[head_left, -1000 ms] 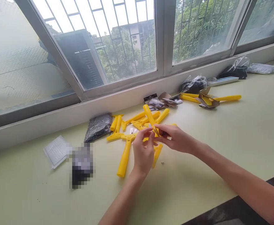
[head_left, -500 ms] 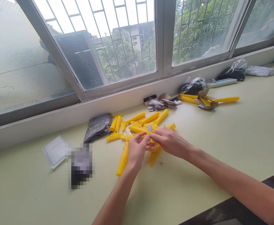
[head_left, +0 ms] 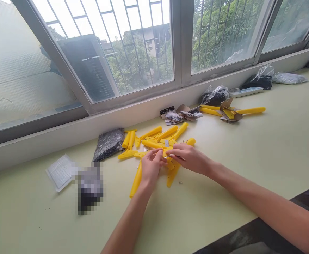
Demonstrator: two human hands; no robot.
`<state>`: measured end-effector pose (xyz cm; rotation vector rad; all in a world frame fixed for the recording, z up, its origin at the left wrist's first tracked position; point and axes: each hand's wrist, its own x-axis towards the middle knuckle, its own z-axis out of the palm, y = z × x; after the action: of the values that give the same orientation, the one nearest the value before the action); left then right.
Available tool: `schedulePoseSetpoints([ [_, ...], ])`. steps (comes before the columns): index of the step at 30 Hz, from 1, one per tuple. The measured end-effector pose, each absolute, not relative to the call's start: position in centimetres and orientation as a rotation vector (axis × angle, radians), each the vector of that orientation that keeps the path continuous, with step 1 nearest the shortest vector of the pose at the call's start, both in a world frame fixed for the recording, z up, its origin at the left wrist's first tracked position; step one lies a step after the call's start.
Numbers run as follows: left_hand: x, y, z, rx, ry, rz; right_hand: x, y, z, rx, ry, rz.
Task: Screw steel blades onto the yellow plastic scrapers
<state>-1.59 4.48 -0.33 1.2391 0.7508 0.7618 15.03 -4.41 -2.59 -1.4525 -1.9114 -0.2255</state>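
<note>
My left hand (head_left: 151,165) is closed, its thumb and fingers pinching the head of a yellow scraper (head_left: 167,152). Against that same head, my right hand (head_left: 186,155) has its fingers bent round what looks like a thin metal tool, mostly hidden by them. Under and around both hands lies a pile of yellow plastic scrapers (head_left: 151,144), some heaped over one another. A small grey metal blade (head_left: 166,143) shows just beyond my fingertips. One scraper handle (head_left: 135,181) points toward me beside my left wrist. Tiny screws (head_left: 180,182) lie on the table nearby.
A black plastic packet (head_left: 109,144) rests left of the pile, and a clear packet (head_left: 61,172) farther left, near a blurred-out object (head_left: 91,187). Torn cardboard packaging (head_left: 180,113), more scrapers (head_left: 251,110) and black bags (head_left: 214,95) line the window sill side of the pale green table (head_left: 249,148).
My right hand has turned and lowered its fingers onto the scraper head. The thin metal rod that stuck out behind it no longer shows. The view has shifted slightly.
</note>
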Motion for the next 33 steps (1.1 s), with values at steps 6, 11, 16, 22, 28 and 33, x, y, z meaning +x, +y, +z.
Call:
schedulePoseSetpoints([
  [6, -1.6, 4.2, -0.7, 1.304, 0.688, 0.823, 14.7, -4.1, -2.7, -1.501, -1.844, -0.173],
  [11, -1.3, 4.0, -1.2, 1.280, 0.662, 0.877, 14.8, -3.8, -2.3, -1.517, -1.724, -0.110],
  [16, -0.5, 3.6, -1.4, 1.172, 0.699, 0.903, 13.8, -3.0, -1.7, -1.567, -1.577, -0.088],
  [22, -0.1, 3.7, -2.0, 1.143, 0.724, 0.972, 13.1, -2.5, -1.8, -1.595, -1.582, -0.067],
  [28, 0.2, 3.7, -2.8, 1.100, 0.754, 0.986, 12.3, -2.7, -2.4, -1.620, -1.550, -0.088],
  [33, 0.0, 3.4, -2.5, 1.219, 0.754, 1.031, 11.3, -2.5, -2.5, -1.654, -1.479, -0.117],
])
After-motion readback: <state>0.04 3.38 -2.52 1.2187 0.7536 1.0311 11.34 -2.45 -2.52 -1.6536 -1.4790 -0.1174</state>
